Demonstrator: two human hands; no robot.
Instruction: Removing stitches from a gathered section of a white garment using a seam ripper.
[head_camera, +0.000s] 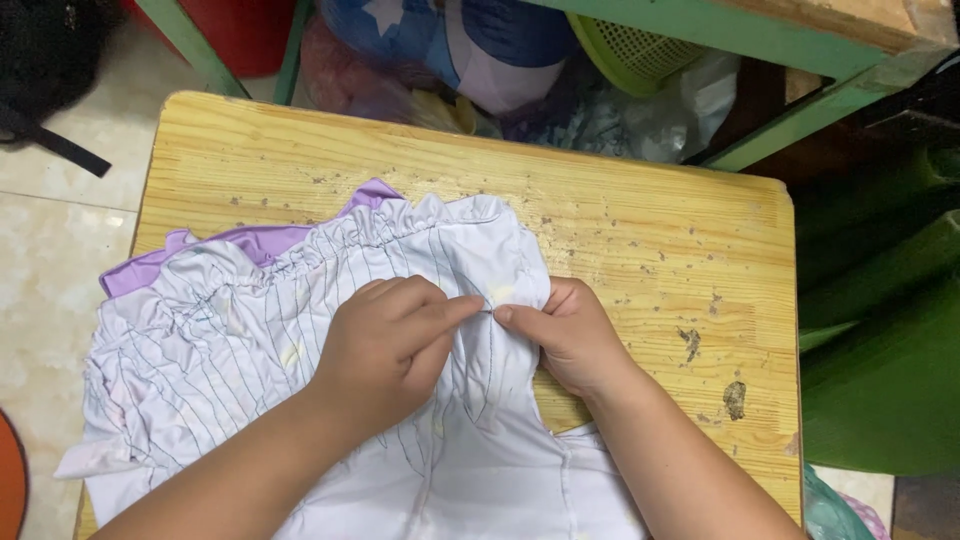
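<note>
The white striped garment (300, 370) looks light, soft and limp. Both the left hand (385, 345) and right hand (565, 335) pinch a fold at its two o'clock edge, the best hold.

Our left hand (385, 345) and right hand (565, 335) were bare, forearms unsleeved, no rings, no wristbands, nails short.

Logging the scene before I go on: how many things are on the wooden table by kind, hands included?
White pinstriped garment: 1
Purple garment, mostly hidden beneath: 1
Hands, left hand and right hand, both pinching the white fabric: 2
Total: 4
</note>
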